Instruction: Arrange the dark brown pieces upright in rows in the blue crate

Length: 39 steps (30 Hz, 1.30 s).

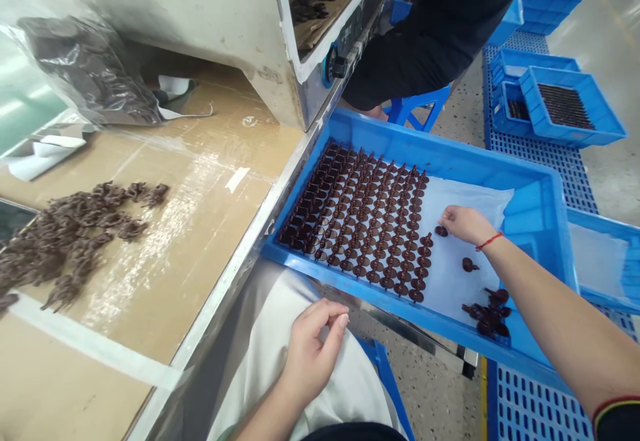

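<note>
My right hand [467, 223], with a red string at its wrist, reaches over a blue plastic tray [543, 194]. Its fingertips are pinched on a small dark brown round piece [441, 231], just above or on the white liner sheet [450, 274]; I cannot tell which. To its left, many like pieces stand in close slanting rows [365, 221]. One loose piece [469, 265] lies below the hand, and a small heap [490, 314] sits nearer the tray's front edge. My left hand [316, 344] is loosely closed over my lap, with nothing visible in it.
Left is a cardboard-covered bench [200, 228] with a brown heap [85, 234] and a plastic bag of brown material [90, 71]. A metal machine [200, 14] stands behind. Another person's dark-clothed leg [420, 41] is beyond the tray. Blue crates [570, 104] stand at right.
</note>
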{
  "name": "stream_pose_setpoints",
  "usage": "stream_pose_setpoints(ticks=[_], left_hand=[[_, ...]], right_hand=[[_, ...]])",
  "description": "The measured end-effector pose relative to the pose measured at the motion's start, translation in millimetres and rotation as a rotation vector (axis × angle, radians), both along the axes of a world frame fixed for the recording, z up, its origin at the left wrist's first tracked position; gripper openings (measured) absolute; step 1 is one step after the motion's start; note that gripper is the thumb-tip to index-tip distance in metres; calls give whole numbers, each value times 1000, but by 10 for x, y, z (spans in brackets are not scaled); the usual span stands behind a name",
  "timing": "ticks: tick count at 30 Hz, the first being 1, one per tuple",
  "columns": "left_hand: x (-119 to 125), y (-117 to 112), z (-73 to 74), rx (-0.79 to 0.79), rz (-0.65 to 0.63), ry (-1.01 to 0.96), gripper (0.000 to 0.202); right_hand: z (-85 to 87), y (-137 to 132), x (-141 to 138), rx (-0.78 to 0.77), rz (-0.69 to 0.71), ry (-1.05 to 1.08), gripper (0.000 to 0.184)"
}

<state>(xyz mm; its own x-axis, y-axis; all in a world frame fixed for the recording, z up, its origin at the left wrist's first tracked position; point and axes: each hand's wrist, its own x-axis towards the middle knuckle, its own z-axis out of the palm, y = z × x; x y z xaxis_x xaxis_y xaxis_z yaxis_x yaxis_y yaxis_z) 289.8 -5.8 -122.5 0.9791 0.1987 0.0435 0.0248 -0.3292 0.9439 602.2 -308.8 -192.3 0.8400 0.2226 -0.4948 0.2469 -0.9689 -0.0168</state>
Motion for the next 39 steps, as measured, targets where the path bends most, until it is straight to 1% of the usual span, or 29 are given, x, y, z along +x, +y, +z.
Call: stream_pose_setpoints(ticks=[3,7,18,28,35,37,39], left_hand=[[5,7,1,-1,7,-1,11],[5,11,3,-6,4,5,11],[-7,5,4,10,2,6,11],[-9,1,3,14,2,-2,10],[-7,-8,30,23,5,3,11],[-6,-10,29,22,6,10,11],[-3,-10,23,21,5,11,11]], right_hand=[[-7,114,39,11,79,3,22],[6,212,-2,30,166,33,20],[33,363,-42,9,236,-13,21],[39,374,-70,23,248,-11,23],[-2,415,-75,47,231,-7,24],[6,386,-55,53,207,-23,27],[49,288,-31,55,167,-50,30]])
